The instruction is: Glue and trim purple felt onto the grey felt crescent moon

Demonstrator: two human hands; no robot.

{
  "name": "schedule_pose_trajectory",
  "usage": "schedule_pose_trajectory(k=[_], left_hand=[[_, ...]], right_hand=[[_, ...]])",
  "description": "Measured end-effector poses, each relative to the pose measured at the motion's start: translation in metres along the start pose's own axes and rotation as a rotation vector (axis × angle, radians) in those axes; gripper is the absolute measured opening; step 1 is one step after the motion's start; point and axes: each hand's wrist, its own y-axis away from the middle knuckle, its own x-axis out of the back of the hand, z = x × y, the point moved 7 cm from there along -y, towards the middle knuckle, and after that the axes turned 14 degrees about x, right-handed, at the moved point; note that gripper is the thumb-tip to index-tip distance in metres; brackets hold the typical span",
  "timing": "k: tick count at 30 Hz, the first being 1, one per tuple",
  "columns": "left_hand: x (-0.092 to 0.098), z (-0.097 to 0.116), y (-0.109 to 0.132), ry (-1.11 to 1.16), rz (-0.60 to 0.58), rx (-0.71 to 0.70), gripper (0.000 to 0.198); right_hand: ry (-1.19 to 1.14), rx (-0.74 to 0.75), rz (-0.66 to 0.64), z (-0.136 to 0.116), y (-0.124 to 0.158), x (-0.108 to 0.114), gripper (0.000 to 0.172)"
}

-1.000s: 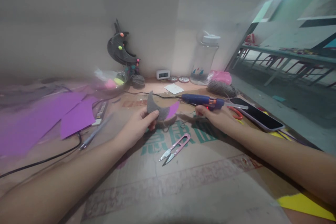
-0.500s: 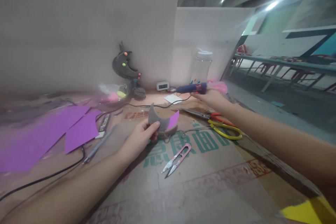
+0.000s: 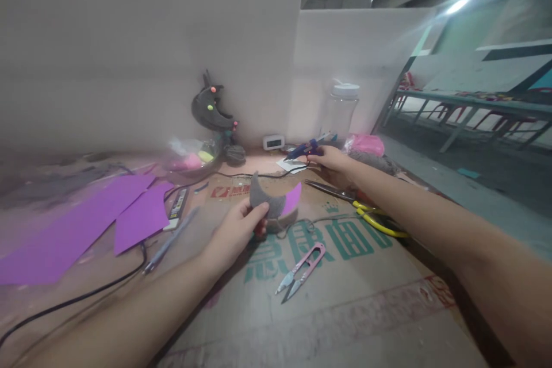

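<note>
My left hand (image 3: 244, 224) pinches a crescent-shaped piece (image 3: 268, 200), mostly covered in grey yarn with a bare purple tip at its right end. Grey yarn (image 3: 308, 224) trails from it across the cardboard. Over a small white paper (image 3: 292, 165) at the back, my right hand (image 3: 330, 160) is closed on a blue glue gun (image 3: 303, 150), its nozzle pointing left and down near the paper. Pink thread snips (image 3: 302, 271) lie in front of the crescent. Large scissors (image 3: 375, 218) with yellow on the handles rest below my right forearm, which partly covers them.
Purple sheets (image 3: 81, 224), a utility-blade case (image 3: 176, 210) and a pen (image 3: 170, 241) lie left, beside a black cable (image 3: 77, 299). Along the wall stand a grey crescent ornament (image 3: 211, 108), a small digital clock (image 3: 273, 142), a clear bottle (image 3: 340, 109) and a pink bundle (image 3: 365, 144).
My right hand has brought the glue gun left and down, tilting its nozzle toward the white paper. My left hand still holds the crescent. The whole view has shifted slightly.
</note>
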Motion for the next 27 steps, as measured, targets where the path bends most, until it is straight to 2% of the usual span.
schedule_pose_trajectory(k=[3,7,9,12,15,16,18,21,27], left_hand=[[0.001,0.002,0.001,0.012,0.014,0.001,0.027],[0.002,0.006,0.003,-0.020,0.013,-0.033,0.031],[0.001,0.008,0.003,-0.012,-0.002,-0.047,0.031],[0.001,0.010,0.004,0.025,-0.005,-0.068,0.032],[0.003,0.010,0.005,0.061,0.038,-0.075,0.055],[0.004,0.010,0.005,0.060,0.048,-0.075,0.055],[0.004,0.009,0.004,0.027,0.050,-0.076,0.043],[0.004,0.006,0.001,-0.087,0.050,-0.093,0.029],[0.002,0.001,0.001,-0.362,0.075,-0.148,0.036]], right_hand=[[0.095,0.064,0.059,-0.011,0.025,0.020,0.040],[0.121,0.234,0.046,-0.054,0.072,0.030,0.035],[0.085,0.320,0.001,-0.082,0.095,0.024,0.034],[-0.029,0.514,-0.144,-0.128,0.121,0.002,0.033],[-0.157,0.619,-0.233,-0.156,0.133,-0.019,0.032],[-0.205,0.642,-0.225,-0.161,0.135,-0.024,0.028],[-0.272,0.687,-0.183,-0.167,0.138,-0.029,0.015],[-0.283,0.731,-0.106,-0.168,0.145,-0.028,0.017],[-0.267,0.691,-0.015,-0.165,0.153,-0.014,0.016]])
